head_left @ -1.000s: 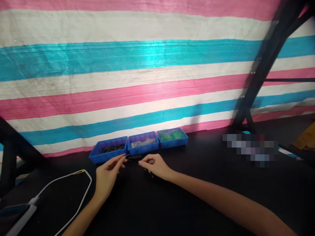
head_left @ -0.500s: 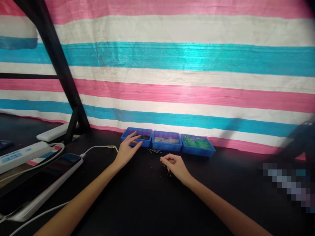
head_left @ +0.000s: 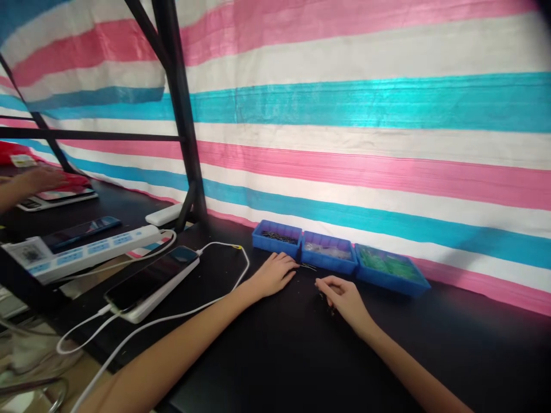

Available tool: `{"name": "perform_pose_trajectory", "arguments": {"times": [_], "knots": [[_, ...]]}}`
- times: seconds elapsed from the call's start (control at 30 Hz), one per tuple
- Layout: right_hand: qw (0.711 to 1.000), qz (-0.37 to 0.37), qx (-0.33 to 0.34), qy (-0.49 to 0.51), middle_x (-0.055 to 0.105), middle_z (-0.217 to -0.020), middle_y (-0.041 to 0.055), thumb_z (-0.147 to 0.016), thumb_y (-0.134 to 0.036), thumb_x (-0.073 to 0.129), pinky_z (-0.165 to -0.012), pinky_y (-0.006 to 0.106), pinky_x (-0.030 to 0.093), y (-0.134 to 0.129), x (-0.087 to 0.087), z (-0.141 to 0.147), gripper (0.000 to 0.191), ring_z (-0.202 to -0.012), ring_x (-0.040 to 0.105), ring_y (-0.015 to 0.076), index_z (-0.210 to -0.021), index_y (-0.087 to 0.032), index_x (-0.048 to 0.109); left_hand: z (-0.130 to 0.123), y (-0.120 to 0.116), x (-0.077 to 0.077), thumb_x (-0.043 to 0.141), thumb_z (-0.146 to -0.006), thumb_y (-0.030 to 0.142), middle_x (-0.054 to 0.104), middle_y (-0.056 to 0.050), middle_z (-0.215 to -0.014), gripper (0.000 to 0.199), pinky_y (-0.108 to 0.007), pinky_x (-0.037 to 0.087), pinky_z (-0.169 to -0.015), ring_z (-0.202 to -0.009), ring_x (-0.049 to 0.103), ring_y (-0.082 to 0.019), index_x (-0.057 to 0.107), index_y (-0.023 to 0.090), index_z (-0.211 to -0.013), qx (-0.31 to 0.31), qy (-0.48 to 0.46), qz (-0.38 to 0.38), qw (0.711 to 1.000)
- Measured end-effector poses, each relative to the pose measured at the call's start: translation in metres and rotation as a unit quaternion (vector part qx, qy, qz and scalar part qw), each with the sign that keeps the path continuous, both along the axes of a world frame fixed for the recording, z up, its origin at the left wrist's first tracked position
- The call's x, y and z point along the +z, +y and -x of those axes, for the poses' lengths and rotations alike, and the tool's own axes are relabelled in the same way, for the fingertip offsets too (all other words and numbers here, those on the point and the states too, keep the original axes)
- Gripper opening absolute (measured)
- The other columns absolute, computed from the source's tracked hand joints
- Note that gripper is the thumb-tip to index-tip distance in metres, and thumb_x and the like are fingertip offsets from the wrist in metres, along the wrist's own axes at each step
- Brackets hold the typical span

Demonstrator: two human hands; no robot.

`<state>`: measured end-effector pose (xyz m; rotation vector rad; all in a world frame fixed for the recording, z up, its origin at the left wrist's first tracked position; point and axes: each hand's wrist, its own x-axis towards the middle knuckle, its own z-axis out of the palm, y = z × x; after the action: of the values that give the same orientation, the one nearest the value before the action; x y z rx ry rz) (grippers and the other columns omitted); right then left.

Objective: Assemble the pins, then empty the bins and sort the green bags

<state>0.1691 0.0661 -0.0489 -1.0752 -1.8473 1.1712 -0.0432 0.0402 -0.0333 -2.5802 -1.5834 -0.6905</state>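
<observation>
My left hand lies low over the black table, thumb apart and fingers stretched forward. Its fingertips are beside a few thin pin-like sticks in front of the blue trays. To the right, my right hand is closed in a pinch; what it grips is too small to make out. Small dark and gold bits show under that hand. The left blue tray contains dark thin pieces, the middle blue tray clear plastic pieces, and the right blue tray green pieces.
A phone rests on a white block with a cable running past my left forearm. Behind it are a power strip and a black metal post. Another person's hand is over a scale at far left. Striped sheeting hangs behind.
The view has turned left, bringing another person's hand into sight. My left hand has moved from over the left tray down to the table by the pins. My right hand stays pinched.
</observation>
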Motion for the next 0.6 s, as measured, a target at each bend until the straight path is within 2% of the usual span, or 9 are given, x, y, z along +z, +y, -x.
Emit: {"name": "perform_pose_trajectory", "arguments": {"times": [0.3,0.43,0.6], "knots": [[1.0,0.002,0.005,0.005,0.043,-0.043,-0.0033,-0.075,-0.055,0.057,-0.039,0.022,0.03,0.002,-0.005,0.002,0.041,-0.038,0.038,0.0099,-0.073,-0.014,0.063,0.005,0.006,-0.007,0.052,-0.086,0.028,0.058,-0.004,-0.084,0.015,-0.033,0.036,-0.071,-0.081,0.051,-0.019,0.06,0.017,-0.081,0.096,0.0,-0.03,0.995],[1.0,-0.001,0.01,0.004,0.043,-0.044,-0.003,-0.076,-0.053,0.056,-0.039,0.022,0.03,0.003,-0.006,0.002,0.039,-0.039,0.039,0.0099,-0.074,-0.014,0.063,0.004,0.005,-0.006,0.051,-0.086,0.027,0.058,-0.002,-0.081,0.014,-0.031,0.036,-0.069,-0.079,0.052,-0.018,0.059,0.018,-0.079,0.093,-0.012,-0.028,0.995],[0.999,-0.025,0.004,0.025,0.047,-0.047,-0.0016,-0.074,-0.05,0.059,-0.039,0.022,0.031,0.006,-0.009,0.003,0.036,-0.041,0.042,0.0107,-0.077,-0.014,0.065,-0.009,-0.005,0.003,0.045,-0.09,0.024,0.059,-0.001,-0.085,0.014,-0.029,0.037,-0.072,-0.083,0.052,-0.016,0.056,0.019,-0.083,0.063,-0.035,-0.032,0.997]]}}
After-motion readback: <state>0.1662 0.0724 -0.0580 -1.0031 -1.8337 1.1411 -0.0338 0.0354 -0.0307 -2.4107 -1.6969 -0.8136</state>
